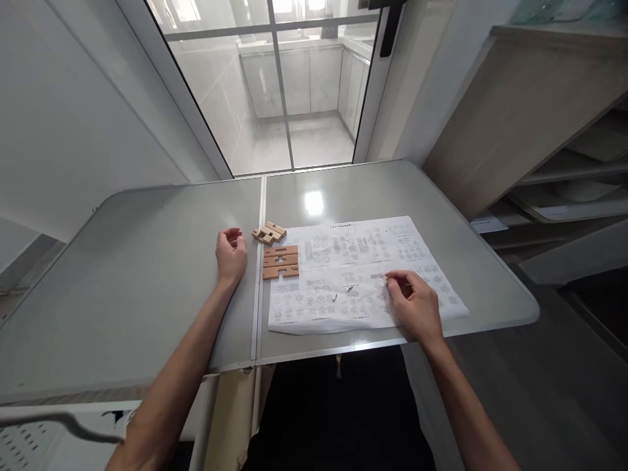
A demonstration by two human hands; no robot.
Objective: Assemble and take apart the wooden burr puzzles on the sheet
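My left hand (pixel 230 256) rests on the table left of the seam, fingers loosely curled, thumb apart from them, and nothing visible in it. Just right of it lies a small group of light wooden puzzle pieces (pixel 269 233), notched and stacked askew. Below them, three brown notched wooden pieces (pixel 280 261) lie side by side, partly on a printed sheet (pixel 318 314). Over the right part of this sheet is my right hand (pixel 417 306), thumb and forefinger tips together at the paper. Whether anything small is between those tips is hidden.
The grey folding table (pixel 147 281) has a pale seam (pixel 258 281) down its middle. Beyond its far edge stands a glass door (pixel 289 98) with a black handle (pixel 391 29). A wooden shelf unit (pixel 471 131) stands to the right.
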